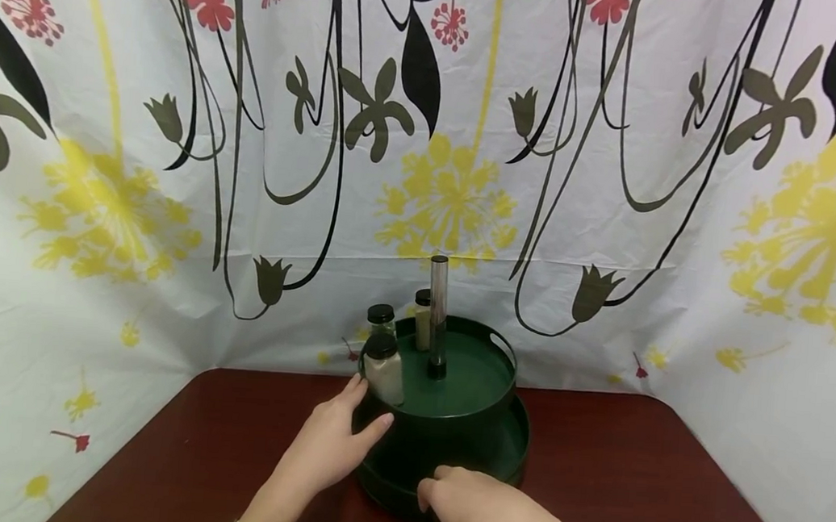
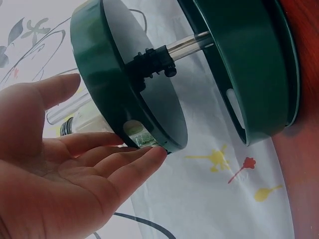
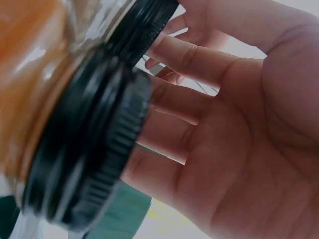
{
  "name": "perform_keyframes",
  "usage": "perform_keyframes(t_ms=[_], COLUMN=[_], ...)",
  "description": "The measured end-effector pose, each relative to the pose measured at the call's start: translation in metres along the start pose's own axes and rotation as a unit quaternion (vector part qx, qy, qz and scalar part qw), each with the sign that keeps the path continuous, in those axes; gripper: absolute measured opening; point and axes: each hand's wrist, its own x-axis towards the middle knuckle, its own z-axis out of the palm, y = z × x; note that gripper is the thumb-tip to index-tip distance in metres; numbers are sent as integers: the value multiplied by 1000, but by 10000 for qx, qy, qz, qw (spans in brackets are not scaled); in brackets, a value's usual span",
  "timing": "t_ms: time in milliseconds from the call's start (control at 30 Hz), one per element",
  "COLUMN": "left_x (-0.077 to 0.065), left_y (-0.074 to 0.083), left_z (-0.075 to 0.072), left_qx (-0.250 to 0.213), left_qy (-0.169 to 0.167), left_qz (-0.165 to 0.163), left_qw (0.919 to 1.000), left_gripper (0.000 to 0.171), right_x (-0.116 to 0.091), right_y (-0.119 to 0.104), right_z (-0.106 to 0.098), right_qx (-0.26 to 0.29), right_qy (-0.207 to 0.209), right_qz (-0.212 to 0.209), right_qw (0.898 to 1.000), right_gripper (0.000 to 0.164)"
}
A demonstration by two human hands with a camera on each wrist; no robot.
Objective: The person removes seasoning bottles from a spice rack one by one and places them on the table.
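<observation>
Right hand (image 1: 491, 517) has fingers curled at a jar (image 3: 25, 114) with a ridged black lid (image 3: 89, 149), low in front of the lower tray (image 1: 520, 438). Left hand (image 1: 338, 443) is relaxed and wide, fingertips against the upper tray (image 1: 478, 382) wall, gripping nothing.

Jar looks clear, glass or hard plastic, orange contents. My guess: stiff, modest heft, slick body, breakable if glass. Best hold is the lid's ridged edge (assuming it's screwed tight), or round the shoulder.

Hard to read: a second black lid (image 3: 144, 32) by the fingertips, can't tell if it's gripped too. Jar base is cut off; can't confirm contact with the counter (image 1: 629, 470).
</observation>
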Motion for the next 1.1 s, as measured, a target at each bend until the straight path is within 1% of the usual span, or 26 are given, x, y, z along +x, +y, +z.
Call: perform_keyframes(t_ms=[133, 233, 267, 333, 433, 467, 533, 567, 633, 700, 800, 900, 1100], left_x=[1, 1, 2, 2, 1, 1, -1, -3, -5, -7, -9, -12, -16], left_y=[1, 0, 0, 0, 2, 3, 6, 8, 13, 17, 23, 27, 33], left_z=[0, -1, -1, -1, 0, 0, 1, 2, 3, 4, 4, 5, 4], left_qx=[22, 69, 97, 149, 246, 273, 309, 327, 379, 437, 511, 533, 605], left_qy=[18, 49, 45, 25, 18, 16, 11, 5, -18, -34, -66, -129, -280], left_qz=[-4, -15, 2, 27, 84, 94, 122, 129, 111, 82, 2, -44, -43], left_qw=[10000, 10000, 9999, 9999, 9997, 9996, 9994, 9994, 9992, 9990, 9987, 9985, 9978], left_gripper=[80, 79, 78, 78, 77, 77, 79, 79, 79, 78, 76, 76, 77], right_x=[-2, -4, -5, -8, -11, -12, -13, -13, -13, -12, -12, -12, -12], right_y=[0, -3, -4, -6, -6, -6, -5, -4, -1, 1, 3, 4, 4], right_z=[0, -6, -9, -15, -21, -22, -24, -25, -25, -26, -25, -24, -23], right_qx=[-94, -174, -204, -298, -542, -620, -695, -692, -574, -425, -269, -260, -309], right_qy=[41, 253, 407, 899, 1781, 1986, 2173, 2149, 1963, 1751, 1519, 1408, 1398], right_qz=[-115, -250, -303, -448, -586, -563, -463, -370, -145, 52, 246, 287, 286], right_qw=[9999, 9992, 9985, 9945, 9808, 9765, 9725, 9735, 9787, 9836, 9877, 9893, 9893], right_gripper=[16, 23, 26, 33, 45, 49, 58, 62, 69, 73, 77, 78, 81])
